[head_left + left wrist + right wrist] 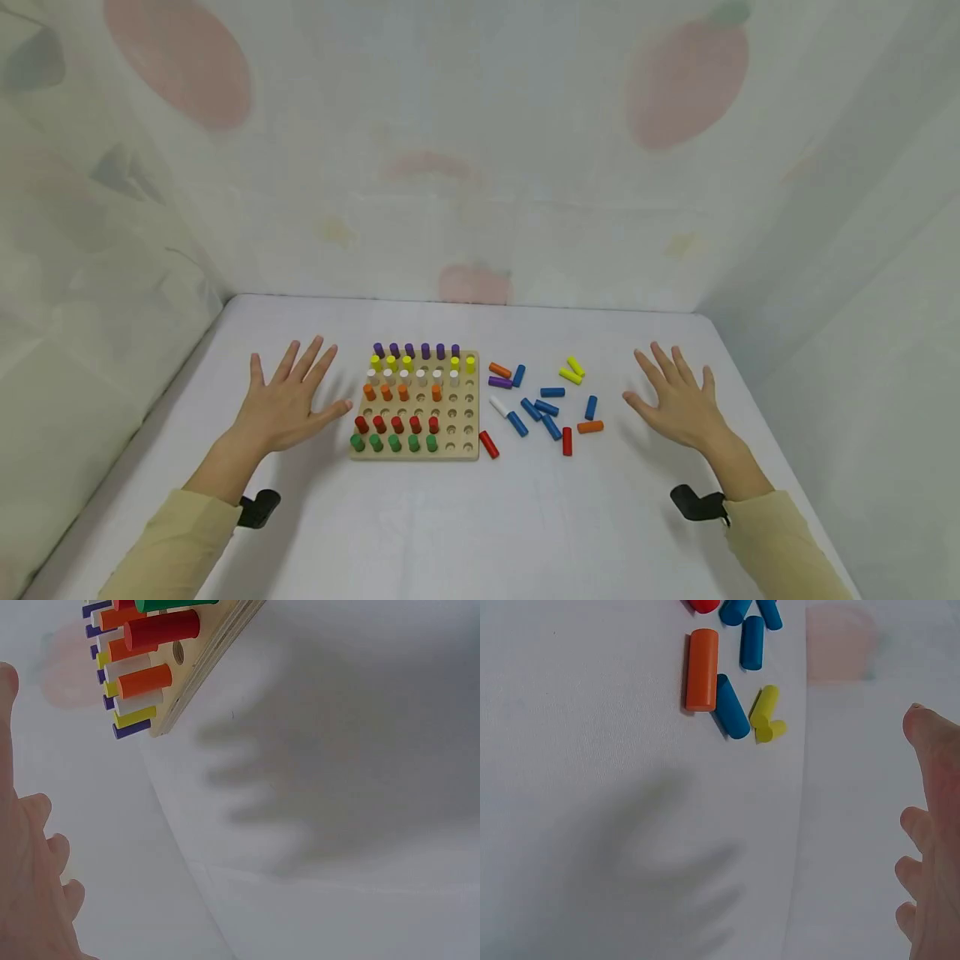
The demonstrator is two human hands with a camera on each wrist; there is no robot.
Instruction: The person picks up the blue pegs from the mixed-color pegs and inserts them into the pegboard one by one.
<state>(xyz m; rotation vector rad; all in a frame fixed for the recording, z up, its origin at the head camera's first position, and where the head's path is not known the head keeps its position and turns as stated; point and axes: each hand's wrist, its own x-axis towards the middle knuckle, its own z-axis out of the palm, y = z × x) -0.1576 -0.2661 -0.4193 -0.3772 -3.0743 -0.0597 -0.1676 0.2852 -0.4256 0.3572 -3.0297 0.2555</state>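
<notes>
My left hand (285, 406) hovers over the table with fingers spread, its thumb close to the left edge of a wooden pegboard (460, 454). Rows of purple, yellow, white, orange, red and green pegs stand upright in the board, with bare holes between and beside them. My right hand (681, 408), fingers also spread and holding nothing, is raised right of the loose pegs. Nearest to it lie an orange peg (590, 427), a blue peg (591, 407) and two yellow pegs (571, 377). In each wrist view the hand shows at the side, above its shadow.
Between board and right hand several more pegs are scattered on the white tabletop (480, 533): mostly blue ones (552, 427), plus a white peg (498, 407), a purple peg (500, 382) and red pegs (567, 442). Pale printed curtains (480, 167) enclose the table's back and sides.
</notes>
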